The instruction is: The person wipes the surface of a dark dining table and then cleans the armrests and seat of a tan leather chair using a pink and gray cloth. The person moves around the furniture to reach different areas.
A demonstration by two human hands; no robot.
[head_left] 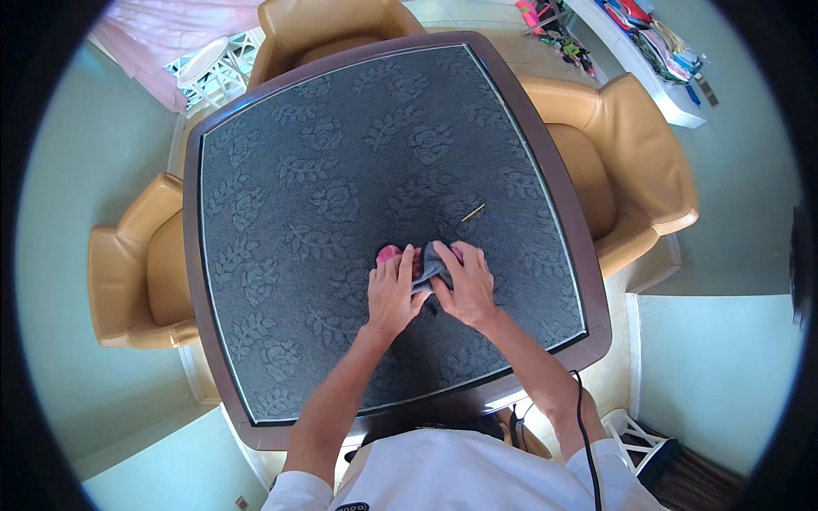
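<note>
Seemingly gray cloth [432,267] in right hand [469,285]

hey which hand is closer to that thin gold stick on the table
Right. The right hand is on the near side of the thin gold stick, not touching it. The left hand is farther off, nearward and to its left.

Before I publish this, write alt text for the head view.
A person's left grip and right grip hold grey and pink material, seemingly cloth, over a dark floral tabletop. A thin yellowish stick lies beyond; tan armchairs stand on three sides.
</note>
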